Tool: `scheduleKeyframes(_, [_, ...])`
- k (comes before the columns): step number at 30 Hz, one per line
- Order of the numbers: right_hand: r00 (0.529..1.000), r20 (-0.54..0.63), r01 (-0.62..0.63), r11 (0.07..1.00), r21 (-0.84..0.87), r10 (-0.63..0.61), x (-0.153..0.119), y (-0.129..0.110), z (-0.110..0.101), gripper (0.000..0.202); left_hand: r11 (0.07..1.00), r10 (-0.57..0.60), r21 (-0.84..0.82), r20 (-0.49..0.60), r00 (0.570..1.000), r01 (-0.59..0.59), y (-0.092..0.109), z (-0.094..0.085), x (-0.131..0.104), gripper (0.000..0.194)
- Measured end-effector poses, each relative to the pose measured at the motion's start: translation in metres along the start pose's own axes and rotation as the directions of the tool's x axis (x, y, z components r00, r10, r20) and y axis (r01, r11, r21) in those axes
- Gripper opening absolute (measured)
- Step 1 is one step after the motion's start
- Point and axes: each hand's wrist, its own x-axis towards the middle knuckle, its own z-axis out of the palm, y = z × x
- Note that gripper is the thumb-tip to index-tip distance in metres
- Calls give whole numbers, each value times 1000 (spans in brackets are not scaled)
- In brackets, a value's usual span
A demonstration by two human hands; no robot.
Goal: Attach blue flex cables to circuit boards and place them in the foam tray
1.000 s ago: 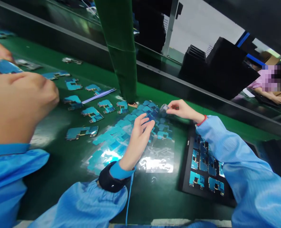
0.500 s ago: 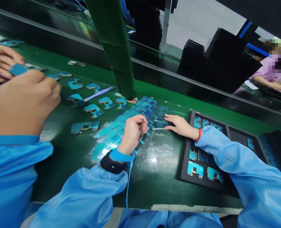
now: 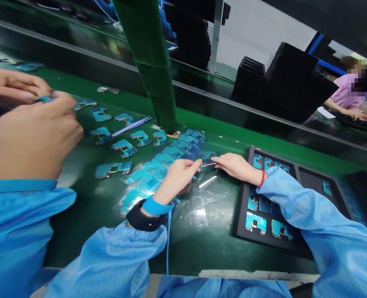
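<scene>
My left hand (image 3: 183, 174), with a blue wrist strap and a black watch, is closed. Its thumb and fingertips pinch one end of a thin clear film (image 3: 208, 164); a brownish circuit board (image 3: 186, 188) shows under its curled fingers. At the film's other end are the pinched fingertips of my right hand (image 3: 237, 167), with a red bead bracelet at its wrist. Below and left of my left hand spread overlapping rows of teal film-covered circuit boards (image 3: 158, 165). More clear film (image 3: 202, 203) lies on the green mat just in front of my hands.
A black foam tray (image 3: 241, 215) holding several teal boards stands under my right forearm. At left, a co-worker's hands (image 3: 37, 128) hold a small teal piece. Loose boards (image 3: 124, 147) and purple tweezers (image 3: 132, 126) lie between. A green post (image 3: 155, 74) rises behind.
My left hand has turned and moved right, its fingertips meeting the film beside my right hand. My right hand has gone from resting flat on the film to pinching it.
</scene>
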Motion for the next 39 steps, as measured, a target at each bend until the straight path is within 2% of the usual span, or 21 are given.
scheduleKeyframes(3, [997, 0, 74, 990, -122, -75, 2, -3, -4, 40, 1000, 19, -4, 25, 1000, -19, 1, 1, 0, 36])
scheduleKeyframes(6, [993, -43, 104, 984, -144, -112, -2, -16, -13, 38, 999, 46, 6, 44, 998, -47, 1, 2, 0, 33])
scheduleKeyframes(8, [990, -107, 92, 995, -39, -96, -9, -29, -24, 36, 998, 58, 32, 49, 997, -59, -1, 3, 0, 35])
scheduleKeyframes(10, [990, -139, 13, 976, 216, 18, -17, -44, -37, 34, 994, 77, 67, 55, 995, -81, -2, 4, -1, 38])
scheduleKeyframes(11, [988, -115, -53, 925, 376, 103, -22, -51, -44, 34, 991, 94, 86, 57, 994, -99, -2, 4, -3, 40])
scheduleKeyframes(13, [968, 17, -203, 740, 641, 251, -29, -62, -59, 39, 983, 136, 115, 47, 990, -140, 1, 5, -9, 42])
scheduleKeyframes(15, [936, 170, -322, 562, 762, 307, -32, -70, -72, 44, 977, 183, 109, 14, 983, -184, 8, 4, -17, 38])
scheduleKeyframes(16, [926, 227, -357, 509, 784, 301, -33, -72, -77, 45, 975, 206, 87, 6, 979, -205, 12, 3, -21, 35])
scheduleKeyframes(19, [914, 343, -406, 452, 794, 218, -32, -73, -86, 45, 965, 262, -36, 90, 961, -260, 25, 2, -34, 39])
scheduleKeyframes(22, [896, 409, -441, 463, 769, 173, -33, -70, -85, 45, 950, 304, -147, 223, 926, -277, 31, 5, -45, 37])
scheduleKeyframes(24, [876, 450, -477, 454, 753, 174, -36, -67, -82, 38, 941, 318, -200, 241, 917, -273, 31, 9, -48, 38])
scheduleKeyframes(26, [856, 460, -518, 382, 765, 237, -44, -64, -77, 31, 932, 318, -251, 218, 923, -262, 30, 13, -49, 39])
scheduleKeyframes(28, [824, 430, -528, 225, 819, 369, -53, -62, -72, 40, 923, 309, -298, 195, 931, -244, 29, 17, -49, 37])
scheduleKeyframes(30, [779, 391, -483, 72, 872, 490, -63, -62, -70, 35, 914, 295, -339, 183, 938, -222, 28, 21, -49, 37])
scheduleKeyframes(32, [744, 388, -448, -26, 894, 544, -70, -64, -69, 28, 909, 277, -368, 177, 944, -198, 27, 26, -50, 37])
scheduleKeyframes(36, [721, 427, -460, -84, 884, 546, -71, -69, -69, 27, 908, 243, -385, 167, 956, -163, 26, 32, -55, 39])
scheduleKeyframes(38, [710, 413, -471, -50, 881, 570, -69, -71, -69, 27, 913, 215, -382, 158, 964, -142, 27, 33, -56, 40])
scheduleKeyframes(39, [707, 379, -475, 4, 880, 598, -69, -72, -71, 26, 917, 193, -381, 152, 969, -123, 26, 33, -55, 41])
